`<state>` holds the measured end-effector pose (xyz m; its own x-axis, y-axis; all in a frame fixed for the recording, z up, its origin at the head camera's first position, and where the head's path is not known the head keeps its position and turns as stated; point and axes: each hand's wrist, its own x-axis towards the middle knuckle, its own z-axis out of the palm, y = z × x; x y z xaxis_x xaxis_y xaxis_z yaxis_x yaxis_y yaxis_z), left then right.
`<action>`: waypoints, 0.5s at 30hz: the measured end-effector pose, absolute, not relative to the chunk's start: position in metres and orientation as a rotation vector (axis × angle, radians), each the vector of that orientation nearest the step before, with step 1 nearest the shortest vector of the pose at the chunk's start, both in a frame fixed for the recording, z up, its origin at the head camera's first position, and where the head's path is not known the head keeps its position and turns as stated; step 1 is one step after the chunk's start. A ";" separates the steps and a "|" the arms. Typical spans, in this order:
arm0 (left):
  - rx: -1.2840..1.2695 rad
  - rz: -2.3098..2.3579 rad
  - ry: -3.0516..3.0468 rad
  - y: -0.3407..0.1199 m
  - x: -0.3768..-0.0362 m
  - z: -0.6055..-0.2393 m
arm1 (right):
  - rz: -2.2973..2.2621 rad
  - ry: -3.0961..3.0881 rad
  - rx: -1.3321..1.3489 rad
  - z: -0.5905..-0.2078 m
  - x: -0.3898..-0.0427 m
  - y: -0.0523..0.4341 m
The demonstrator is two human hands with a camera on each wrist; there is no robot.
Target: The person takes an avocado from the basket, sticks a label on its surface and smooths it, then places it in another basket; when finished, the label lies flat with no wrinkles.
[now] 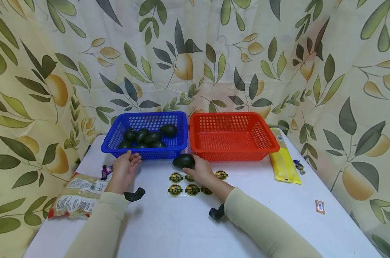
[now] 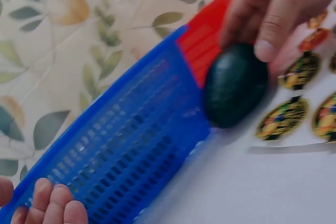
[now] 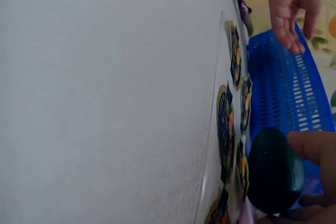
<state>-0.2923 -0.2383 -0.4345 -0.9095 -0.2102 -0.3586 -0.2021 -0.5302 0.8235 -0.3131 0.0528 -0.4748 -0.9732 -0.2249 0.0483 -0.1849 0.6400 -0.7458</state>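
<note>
The right hand [image 1: 199, 172] has its thumb and fingers closed around one end of a dark avocado [image 1: 183, 161], leaving the other end free and pointing left. The avocado is just in front of the gap between the blue basket [image 1: 164, 154] and the red basket [image 1: 233, 156], by the top edge of a sheet of stickers [image 1: 175, 190]; whether it touches the table [image 1: 169, 229] cannot be told. The left hand [image 1: 125, 169] holds nothing, its fingers loosely extended at the blue basket's front, where contact with the rim is unclear. More avocados [image 1: 153, 137] lie in the blue basket.

The likeliest fault is a slip: the skin looks smooth and rounded, and a hold on one end may let the fruit turn or squeeze out. Dropped here, it could roll over the table or onto the stickers. Carried too low, it might knock either basket's front wall and be jarred loose. The right wrist also passes over the sheet, so a low forearm could drag or crease it.
</note>
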 end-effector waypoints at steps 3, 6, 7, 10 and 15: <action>0.595 -2.568 -1.730 -0.224 -0.286 -0.439 | -1.230 2.847 -0.447 -0.471 -0.305 0.057; 0.467 -2.346 -2.075 -0.209 -0.278 -0.446 | -1.173 2.929 -0.591 -0.470 -0.296 0.061; 0.407 -2.233 -2.208 -0.204 -0.275 -0.449 | -1.140 2.961 -0.631 -0.470 -0.293 0.061; 0.176 -1.835 -2.555 -0.193 -0.267 -0.458 | -1.031 3.022 -0.724 -0.469 -0.284 0.061; -0.178 -1.157 -2.928 -0.174 -0.261 -0.470 | -0.839 2.992 -0.796 -0.468 -0.282 0.053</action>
